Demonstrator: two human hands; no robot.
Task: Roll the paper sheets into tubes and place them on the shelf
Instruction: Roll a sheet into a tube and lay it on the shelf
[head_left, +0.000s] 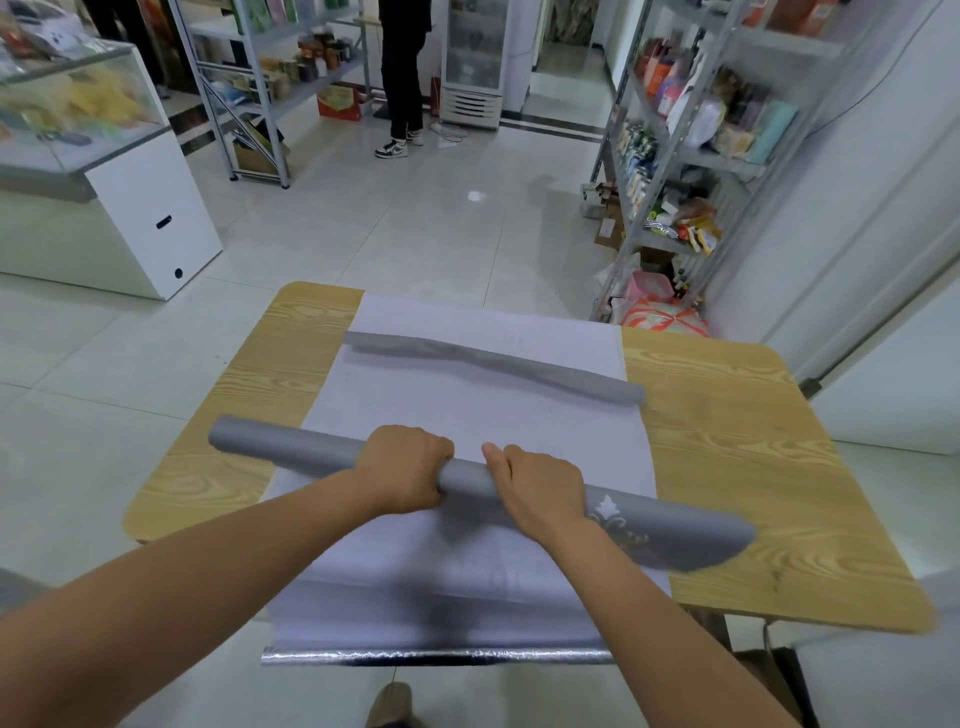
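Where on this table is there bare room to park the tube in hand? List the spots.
Bare wood lies on the table right of the flat sheets, beyond the held tube's flared end, and in a narrower strip along the left edge. The middle is crowded: sheets, a second rolled tube, and both hands.
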